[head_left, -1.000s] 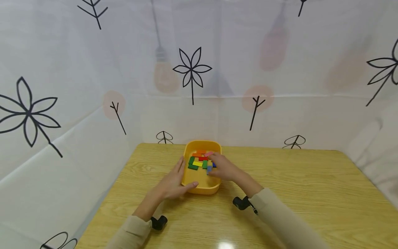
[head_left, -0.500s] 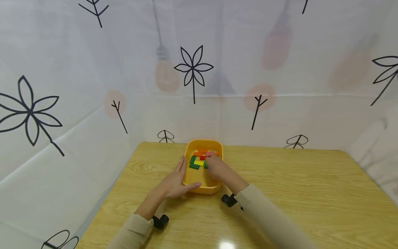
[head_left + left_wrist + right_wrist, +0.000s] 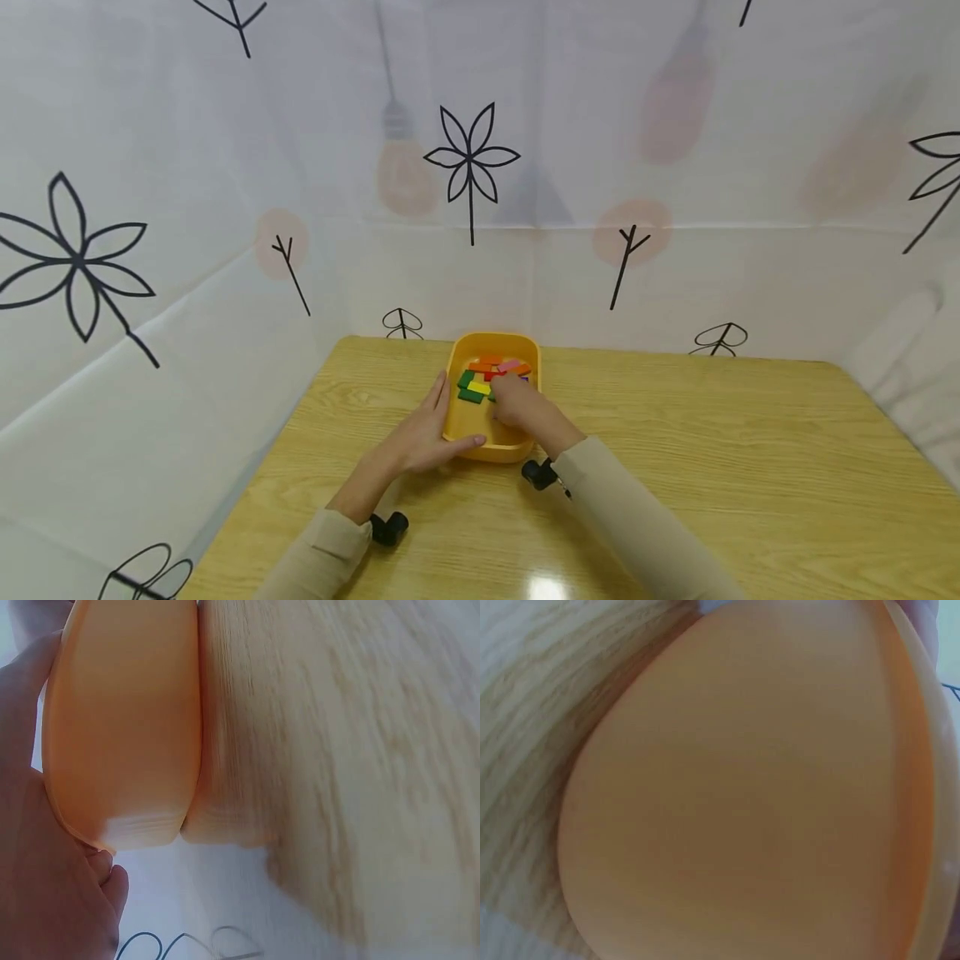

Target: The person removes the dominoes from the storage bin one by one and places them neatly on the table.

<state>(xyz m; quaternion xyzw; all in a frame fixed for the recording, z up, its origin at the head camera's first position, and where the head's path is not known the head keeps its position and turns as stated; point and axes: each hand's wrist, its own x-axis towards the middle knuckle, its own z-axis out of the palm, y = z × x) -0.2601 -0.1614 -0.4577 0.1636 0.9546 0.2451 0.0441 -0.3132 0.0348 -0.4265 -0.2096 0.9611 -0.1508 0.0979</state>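
Note:
A yellow-orange plastic tray [image 3: 501,453] stands on the table, with several small flat coloured blocks lying in its far half. Among them are a yellow block [image 3: 478,387], a green block [image 3: 471,397], a pink block [image 3: 508,365] and a red block [image 3: 491,376]. My left hand [image 3: 420,435] rests against the tray's left side with straight fingers, its thumb over the near rim. Inside the tray, my right hand [image 3: 527,410] reaches down among the blocks with bent fingers. Its fingertips are hidden, so whether they pinch a block does not show.
The wooden table [image 3: 675,467] extends to both sides of the tray. A white cloth [image 3: 570,283] printed with plants hangs behind its far edge. Each wrist carries a small black camera; the left camera [image 3: 390,528] sits just above the tabletop.
My right hand has moved left and toward the tray's middle, its fingers now bent more. It uncovers an orange block at the right and hides the light-blue one. My left hand keeps its place.

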